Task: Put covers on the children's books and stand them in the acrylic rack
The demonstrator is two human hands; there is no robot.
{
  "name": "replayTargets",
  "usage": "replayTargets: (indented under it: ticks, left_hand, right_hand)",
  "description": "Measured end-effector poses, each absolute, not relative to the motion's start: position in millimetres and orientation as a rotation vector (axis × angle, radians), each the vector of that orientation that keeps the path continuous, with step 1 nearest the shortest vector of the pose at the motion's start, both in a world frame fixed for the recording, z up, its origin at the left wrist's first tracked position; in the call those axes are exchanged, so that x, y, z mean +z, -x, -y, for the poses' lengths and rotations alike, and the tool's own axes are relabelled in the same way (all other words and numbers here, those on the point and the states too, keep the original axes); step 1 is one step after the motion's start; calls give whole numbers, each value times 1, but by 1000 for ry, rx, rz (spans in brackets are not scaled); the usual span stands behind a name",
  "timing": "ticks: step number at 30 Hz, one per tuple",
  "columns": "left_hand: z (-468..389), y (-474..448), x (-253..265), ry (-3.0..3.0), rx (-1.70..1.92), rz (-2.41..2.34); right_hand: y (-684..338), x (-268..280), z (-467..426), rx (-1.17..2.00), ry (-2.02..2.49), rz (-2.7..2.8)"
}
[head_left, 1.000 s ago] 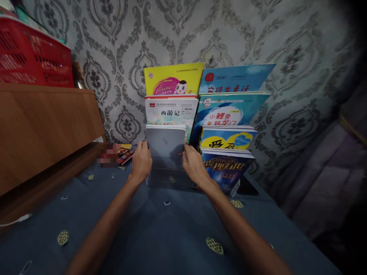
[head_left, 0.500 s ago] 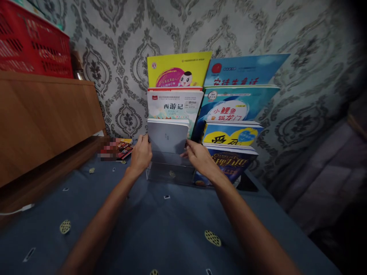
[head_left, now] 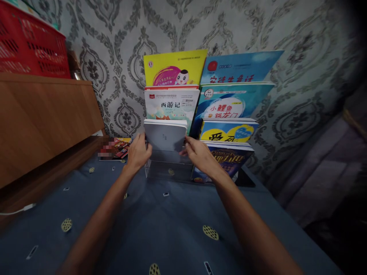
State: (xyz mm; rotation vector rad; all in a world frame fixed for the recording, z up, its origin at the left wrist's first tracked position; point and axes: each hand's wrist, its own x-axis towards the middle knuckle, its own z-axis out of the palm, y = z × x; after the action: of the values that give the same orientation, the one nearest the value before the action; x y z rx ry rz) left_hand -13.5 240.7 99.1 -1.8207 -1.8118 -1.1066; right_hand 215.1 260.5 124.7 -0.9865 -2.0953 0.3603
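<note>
The gray books (head_left: 165, 136) stand nearly upright at the front of the clear rack (head_left: 159, 169), held between the left hand (head_left: 138, 151), whose bent fingers are against their 9 o'clock edge, and the right hand (head_left: 200, 154), whose thumb and fingers sit close together at their 3 o'clock edge. From those books, the white book (head_left: 172, 99) and the yellow book (head_left: 163, 61) rise behind at 12 o'clock, while the teal book (head_left: 252, 97) stands at 2 o'clock. The red books (head_left: 118, 149) lie between 8 and 9 o'clock, just beyond the left hand, and the red basket (head_left: 23, 42) sits on the cabinet (head_left: 48, 122) at 10 o'clock.
</note>
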Motion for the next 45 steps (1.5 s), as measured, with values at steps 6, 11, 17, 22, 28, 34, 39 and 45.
replayTargets:
  ticks: [6,11,17,22,28,34,39,45]
  left_hand:
    - [-239,16,101,1870,-1139,1778]
    - [-255,50,99,1954,-1317,1740]
    - [-261,120,57,1602,-862,2245]
    - [-250,144,12,1680,-561,2376]
    - [-253,148,3,1663,-420,2354]
    - [-253,149,1,1679,-360,2266]
    - [-235,156,0,1786,-312,2167]
    - [-163,186,-5,2006,-241,2079]
  right_hand:
    - [-218,127,-259,340,988,2096]
    - [-227,132,-257,282,920,2088]
    - [-242,146,-243,172,839,1972]
    - [-245,156,-228,210,758,1946]
    - [-241,159,-220,196,770,2001]
    - [-238,165,-204,155,783,2072]
    - [-241,176,-185,177,783,2131]
    - [-246,182,-174,98,743,2159]
